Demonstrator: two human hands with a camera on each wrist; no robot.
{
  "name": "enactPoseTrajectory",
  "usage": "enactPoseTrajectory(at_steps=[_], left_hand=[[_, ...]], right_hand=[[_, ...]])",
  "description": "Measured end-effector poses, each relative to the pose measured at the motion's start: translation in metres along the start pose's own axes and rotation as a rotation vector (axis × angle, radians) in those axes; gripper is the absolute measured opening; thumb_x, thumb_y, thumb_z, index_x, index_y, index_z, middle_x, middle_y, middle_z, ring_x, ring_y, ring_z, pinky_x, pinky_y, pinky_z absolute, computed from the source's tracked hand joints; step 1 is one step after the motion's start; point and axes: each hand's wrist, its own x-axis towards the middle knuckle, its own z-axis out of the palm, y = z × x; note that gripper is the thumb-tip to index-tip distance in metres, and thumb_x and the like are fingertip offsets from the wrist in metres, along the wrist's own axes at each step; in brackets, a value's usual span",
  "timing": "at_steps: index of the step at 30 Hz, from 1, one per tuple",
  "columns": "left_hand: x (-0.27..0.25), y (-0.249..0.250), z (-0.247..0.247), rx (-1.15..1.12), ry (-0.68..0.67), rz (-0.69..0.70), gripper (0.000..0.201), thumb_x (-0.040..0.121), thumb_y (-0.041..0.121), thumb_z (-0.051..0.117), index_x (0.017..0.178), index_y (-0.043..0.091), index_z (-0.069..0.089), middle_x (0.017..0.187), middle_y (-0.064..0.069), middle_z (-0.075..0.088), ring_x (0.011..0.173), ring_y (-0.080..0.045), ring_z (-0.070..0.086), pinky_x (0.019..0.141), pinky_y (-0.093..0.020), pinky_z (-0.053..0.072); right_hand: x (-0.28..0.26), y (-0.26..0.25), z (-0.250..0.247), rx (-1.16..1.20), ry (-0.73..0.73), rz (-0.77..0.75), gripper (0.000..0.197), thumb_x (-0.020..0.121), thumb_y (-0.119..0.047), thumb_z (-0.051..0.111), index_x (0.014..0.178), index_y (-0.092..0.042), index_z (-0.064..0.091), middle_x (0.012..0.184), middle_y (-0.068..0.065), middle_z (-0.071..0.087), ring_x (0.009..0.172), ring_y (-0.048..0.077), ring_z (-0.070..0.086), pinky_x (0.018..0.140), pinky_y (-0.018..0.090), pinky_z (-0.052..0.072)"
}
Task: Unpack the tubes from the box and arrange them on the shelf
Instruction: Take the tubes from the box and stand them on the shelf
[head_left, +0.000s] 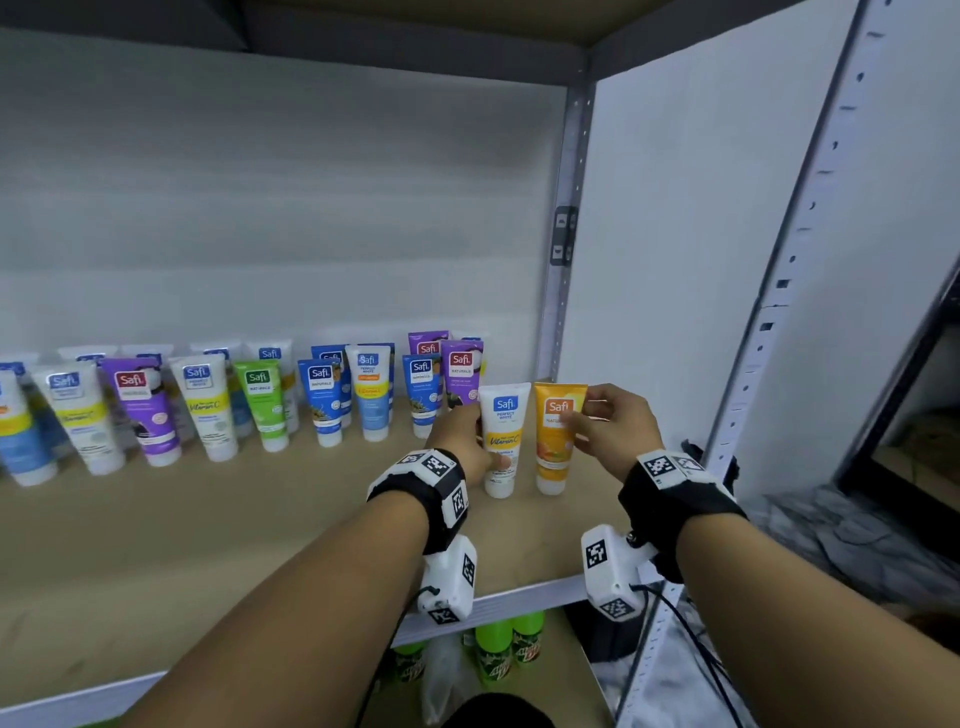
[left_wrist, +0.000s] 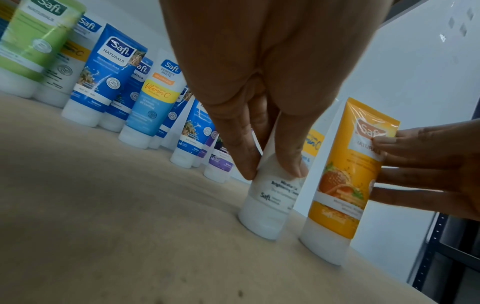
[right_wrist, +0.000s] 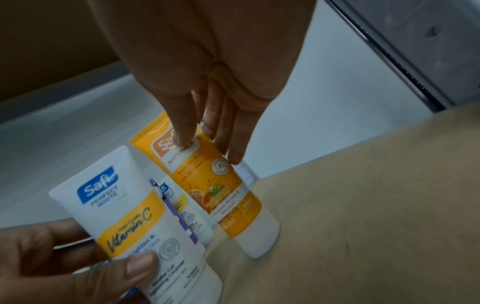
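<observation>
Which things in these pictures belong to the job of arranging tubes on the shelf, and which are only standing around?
Part of the job:
- white tube, held by the left hand
- orange tube, held by the right hand
- tubes already in rows
- shelf

Only standing around:
- green bottles on the level below
- black cables

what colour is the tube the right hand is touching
Orange-yellow plastic tube with a white cap, clearest in the left wrist view.
</observation>
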Motion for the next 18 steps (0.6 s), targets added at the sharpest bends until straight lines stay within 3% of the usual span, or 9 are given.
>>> enactPoseTrajectory(at_steps=[5,11,14,18], left_hand=[[-0.002,-0.01,0.007,0.084,0.009,-0.003,0.039,0.077,0.023,0.078,0.113,0.014,0.064,0.113,-0.002,0.069,0.106,-0.02,0.064,0.095,-0.035,0.05],[0.011,-0.008,0.015,0.134,0.044,-0.063,0.039,0.083,0.026,0.072,0.118,0.013,0.06,0.121,-0.004,0.065,0.112,-0.022,0.062,0.096,-0.035,0.049],[0.027,-0.001,0.022,0.167,0.079,-0.106,0.039,0.084,0.026,0.071,0.118,0.011,0.059,0.122,-0.007,0.064,0.112,-0.024,0.061,0.095,-0.036,0.05],[0.056,0.011,0.035,0.235,0.137,-0.137,0.04,0.089,0.023,0.066,0.123,0.009,0.054,0.124,-0.009,0.06,0.116,-0.026,0.058,0.094,-0.033,0.047]], right_hand=[[-0.016,0.006,0.006,-0.174,-0.08,0.1,0.059,0.057,-0.024,0.089,0.108,-0.022,0.059,0.098,-0.001,0.069,0.091,0.018,0.068,0.083,0.043,0.058],[-0.009,0.013,0.02,-0.327,-0.088,0.147,0.049,0.058,-0.024,0.091,0.1,-0.016,0.065,0.093,0.005,0.07,0.087,0.024,0.069,0.083,0.043,0.058],[0.006,0.012,0.023,-0.43,-0.065,0.129,0.043,0.067,-0.021,0.086,0.105,-0.015,0.066,0.101,0.006,0.07,0.093,0.025,0.067,0.088,0.035,0.055],[0.036,0.012,0.026,-0.499,-0.026,0.175,0.04,0.069,-0.021,0.084,0.103,-0.013,0.067,0.105,0.008,0.07,0.094,0.025,0.067,0.083,0.031,0.053]])
